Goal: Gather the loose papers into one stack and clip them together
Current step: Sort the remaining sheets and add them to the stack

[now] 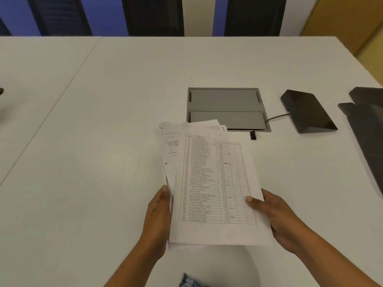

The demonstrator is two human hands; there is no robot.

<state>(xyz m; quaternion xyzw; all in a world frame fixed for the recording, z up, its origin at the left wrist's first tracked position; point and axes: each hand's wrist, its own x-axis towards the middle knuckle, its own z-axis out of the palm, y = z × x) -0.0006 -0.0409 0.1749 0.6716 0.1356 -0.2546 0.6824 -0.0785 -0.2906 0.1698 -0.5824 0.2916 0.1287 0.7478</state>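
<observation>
A loose stack of white papers point(215, 183) is held above the white table, its top sheet a printed table of numbered rows. The sheets are fanned unevenly, and one sticks out at the upper left. My left hand point(158, 216) grips the stack's lower left edge. My right hand point(273, 212) holds the lower right edge, thumb on top of the sheet. A small black binder clip point(253, 135) lies on the table beyond the papers, just in front of the grey hatch.
A grey cable hatch point(226, 108) is set into the white table point(103, 131) behind the papers. A black wedge-shaped device point(308, 112) with a cable sits to its right. Dark flat objects point(366, 125) lie at the right edge.
</observation>
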